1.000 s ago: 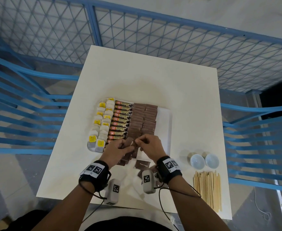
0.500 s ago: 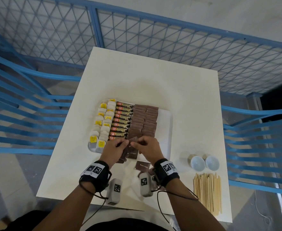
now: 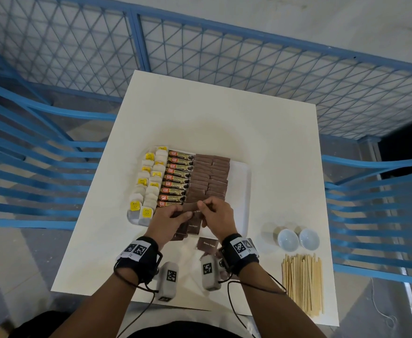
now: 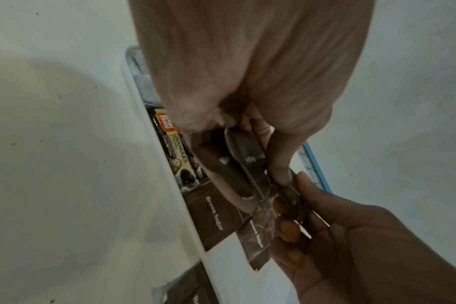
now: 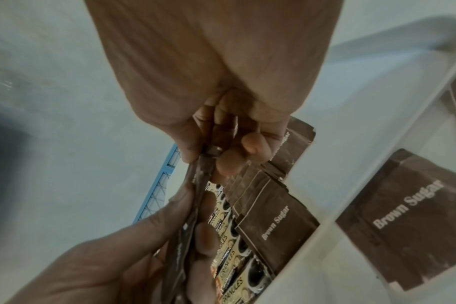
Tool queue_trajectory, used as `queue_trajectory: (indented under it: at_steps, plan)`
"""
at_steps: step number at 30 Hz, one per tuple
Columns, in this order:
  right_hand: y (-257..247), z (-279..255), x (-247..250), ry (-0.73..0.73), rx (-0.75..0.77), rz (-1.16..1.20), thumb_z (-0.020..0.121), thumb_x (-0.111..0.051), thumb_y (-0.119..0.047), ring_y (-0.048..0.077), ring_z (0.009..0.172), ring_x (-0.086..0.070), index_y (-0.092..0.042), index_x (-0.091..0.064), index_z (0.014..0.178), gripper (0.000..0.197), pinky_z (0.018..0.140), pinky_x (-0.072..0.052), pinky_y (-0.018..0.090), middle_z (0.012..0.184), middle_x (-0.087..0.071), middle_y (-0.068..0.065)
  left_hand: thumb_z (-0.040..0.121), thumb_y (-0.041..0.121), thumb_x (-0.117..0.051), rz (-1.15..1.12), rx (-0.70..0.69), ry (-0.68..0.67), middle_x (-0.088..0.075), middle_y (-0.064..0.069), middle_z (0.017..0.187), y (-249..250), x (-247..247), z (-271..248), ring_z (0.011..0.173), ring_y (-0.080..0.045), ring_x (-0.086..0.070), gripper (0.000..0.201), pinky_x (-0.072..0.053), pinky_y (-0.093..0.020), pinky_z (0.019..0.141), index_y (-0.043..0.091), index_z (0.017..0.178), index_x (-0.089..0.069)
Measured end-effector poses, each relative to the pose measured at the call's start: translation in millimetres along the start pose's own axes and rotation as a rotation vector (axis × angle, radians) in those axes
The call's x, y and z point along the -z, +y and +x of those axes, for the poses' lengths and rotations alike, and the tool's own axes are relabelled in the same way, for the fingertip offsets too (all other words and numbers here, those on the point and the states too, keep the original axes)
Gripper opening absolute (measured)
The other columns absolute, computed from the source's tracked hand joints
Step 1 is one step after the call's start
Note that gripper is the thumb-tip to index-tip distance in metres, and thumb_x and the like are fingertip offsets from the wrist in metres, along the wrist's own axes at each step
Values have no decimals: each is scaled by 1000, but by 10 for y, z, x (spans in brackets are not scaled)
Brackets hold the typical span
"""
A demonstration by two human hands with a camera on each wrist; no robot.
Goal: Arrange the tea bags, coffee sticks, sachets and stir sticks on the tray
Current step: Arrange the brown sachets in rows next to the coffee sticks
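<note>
Nearest me, the bundle of wooden stir sticks lies on the white surface by the front right corner, well apart from the tray and not yet dealt with; two small white cups sit just beyond it. One loose brown sugar sachet lies flat on the surface just in front of the tray.

Over the tray's near edge the two hands have drifted a little farther in than they were a second ago, and the sachet between them now sits lifted and nearly level above the rows. The left hand has its fingers pinched on one end of the held sachet; the right hand has its fingers clamped on the other end. I'd say it is about to be laid at the near end of the sachet column.

The held sachet is a thin, flat brown packet, slightly creased, printed like its neighbours.

Farther on, the tray holds two overlapping columns of brown sachets, then a column of coffee sticks to their left, then tea bags with yellow tags at the far left. The tray's right strip is bare.
</note>
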State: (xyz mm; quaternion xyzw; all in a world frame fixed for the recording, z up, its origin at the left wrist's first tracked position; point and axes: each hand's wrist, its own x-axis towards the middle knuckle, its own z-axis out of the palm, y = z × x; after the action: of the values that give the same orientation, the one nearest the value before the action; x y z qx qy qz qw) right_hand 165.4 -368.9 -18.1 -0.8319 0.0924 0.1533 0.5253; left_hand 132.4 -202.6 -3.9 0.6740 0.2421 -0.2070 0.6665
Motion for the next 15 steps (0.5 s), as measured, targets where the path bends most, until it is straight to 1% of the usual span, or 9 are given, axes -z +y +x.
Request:
queue_trajectory:
  at_steps: [1, 2, 4, 6, 8, 10, 12, 15]
  plan:
    - [-13, -5, 14, 1, 7, -16, 96, -65, -30, 12, 52, -63, -20, -68, 78, 21, 59, -49, 19, 60, -67, -1, 94, 12, -73, 0, -10, 8, -78, -10, 89, 9, -8, 0, 75, -23, -76, 12, -64, -43, 64, 14, 105, -76]
    - [-21, -7, 27, -1, 15, -31, 98, -63, -30, 11, 48, -62, -19, -68, 79, 22, 58, -48, 16, 58, -67, -1, 94, 12, -73, 2, -14, 14, -79, -8, 88, 15, -14, -2, 75, -22, -76, 12, -64, -42, 63, 14, 106, -76]
    - [-37, -14, 51, -11, 33, -45, 99, -62, -30, 12, 44, -61, -18, -68, 81, 22, 56, -50, 18, 59, -67, -1, 92, 14, -75, 18, -8, 37, -78, -6, 82, 22, -23, 4, 70, -21, -74, 10, -64, -43, 61, 12, 102, -76]
    - [-35, -19, 80, -32, 44, -36, 98, -65, -28, 13, 43, -60, -16, -70, 85, 18, 51, -50, 20, 62, -69, -1, 90, 18, -79, 46, -6, 69, -77, -7, 79, 8, -17, 29, 67, -21, -72, 8, -64, -45, 62, 11, 94, -76]
    - [-28, -22, 116, -84, 41, -26, 96, -68, -25, 11, 45, -60, -14, -70, 91, 13, 49, -47, 17, 66, -71, -1, 88, 22, -81, 89, -30, 93, -78, -8, 81, -17, -8, 58, 72, -26, -73, 10, -63, -47, 67, 12, 89, -77]
    - [-10, -21, 154, -132, 17, -4, 95, -69, -21, 10, 47, -60, -12, -70, 92, 10, 49, -45, 16, 68, -72, -2, 87, 26, -82, 114, -44, 100, -78, -6, 80, -33, 6, 71, 76, -28, -73, 12, -62, -47, 70, 14, 87, -78]
    - [9, -22, 185, -143, -10, 26, 94, -70, -20, 11, 47, -57, -11, -70, 92, 10, 48, -44, 17, 65, -71, -2, 86, 27, -83, 99, -28, 90, -78, -7, 78, -36, 5, 67, 69, -24, -71, 14, -61, -46, 66, 13, 86, -77]
    - [16, -33, 203, -137, -29, 33, 94, -70, -21, 10, 45, -53, -11, -70, 92, 11, 47, -43, 18, 65, -70, 1, 87, 25, -82, 82, -15, 72, -77, -8, 76, -14, -20, 43, 62, -20, -68, 16, -61, -39, 58, 10, 90, -76]
